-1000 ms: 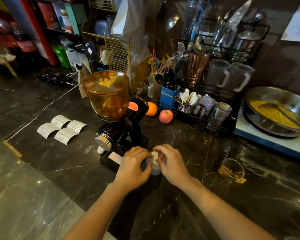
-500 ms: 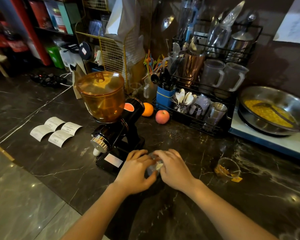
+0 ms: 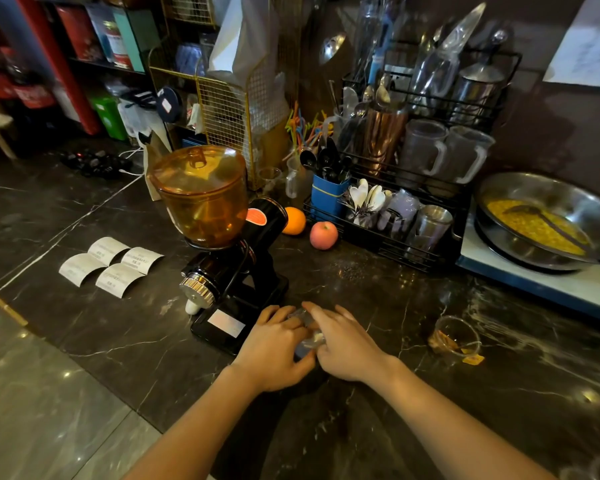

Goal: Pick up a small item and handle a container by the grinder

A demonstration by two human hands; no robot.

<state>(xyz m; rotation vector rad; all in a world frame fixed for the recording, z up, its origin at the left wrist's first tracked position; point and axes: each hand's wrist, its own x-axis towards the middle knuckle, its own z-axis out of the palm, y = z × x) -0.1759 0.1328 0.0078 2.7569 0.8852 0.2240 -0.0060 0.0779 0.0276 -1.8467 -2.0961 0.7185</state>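
On the dark counter (image 3: 413, 393), both hands' fingers (image 3: 329, 315) cup a small container (image 3: 307, 342).

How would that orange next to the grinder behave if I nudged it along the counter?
The orange is round and lies loose on the polished counter, so it would probably roll rather than slide. The apple lies close on its right and the grinder on its left, so either would likely stop it soon. Its rind looks firm, so it should not be fragile.

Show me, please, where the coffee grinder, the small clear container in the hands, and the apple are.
coffee grinder (image 3: 201, 199): head view, on the amber hopper.
small clear container (image 3: 305, 342): head view, on the part showing between both hands.
apple (image 3: 323, 235): head view, on its middle.
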